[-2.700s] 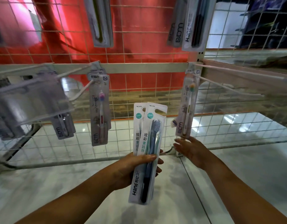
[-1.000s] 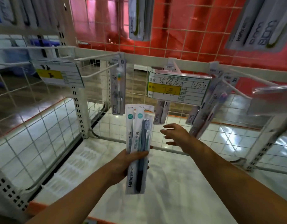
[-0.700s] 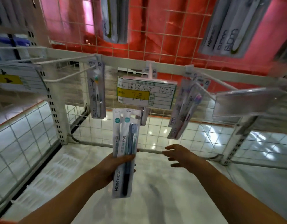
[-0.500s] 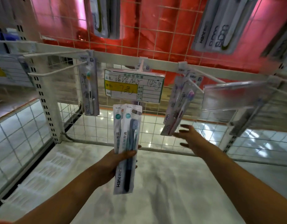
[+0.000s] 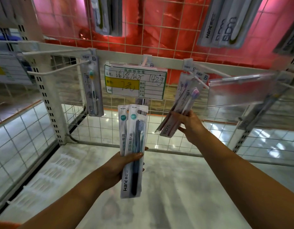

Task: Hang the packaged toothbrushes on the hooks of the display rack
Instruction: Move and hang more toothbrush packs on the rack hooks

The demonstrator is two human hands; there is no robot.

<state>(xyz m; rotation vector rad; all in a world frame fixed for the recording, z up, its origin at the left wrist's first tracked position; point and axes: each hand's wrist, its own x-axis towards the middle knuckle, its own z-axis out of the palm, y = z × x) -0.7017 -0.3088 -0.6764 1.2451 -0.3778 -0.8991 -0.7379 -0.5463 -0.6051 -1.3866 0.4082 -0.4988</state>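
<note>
My left hand [image 5: 121,169] grips two packaged Hane toothbrushes [image 5: 133,146] upright in the middle of the view, thumb across their front. My right hand [image 5: 189,124] holds the lower part of two hanging toothbrush packs [image 5: 181,106] that dangle from a white hook [image 5: 199,80] on the rack's crossbar, tilting them to the left. Another single pack [image 5: 92,90] hangs from a hook at the left. A long bare hook [image 5: 57,71] sticks out toward the left.
A handwritten price label [image 5: 134,82] hangs at the centre of the white crossbar [image 5: 169,61]. A clear label holder [image 5: 239,90] juts out at the right. More packs [image 5: 224,22] hang above on the red-backed wire grid. A pale shelf [image 5: 176,187] with wire walls lies below.
My view swung left along the rack and then steadied. My right hand rose from open in mid-air and took hold of the hanging packs on the right. The left hand kept its two packs.
</note>
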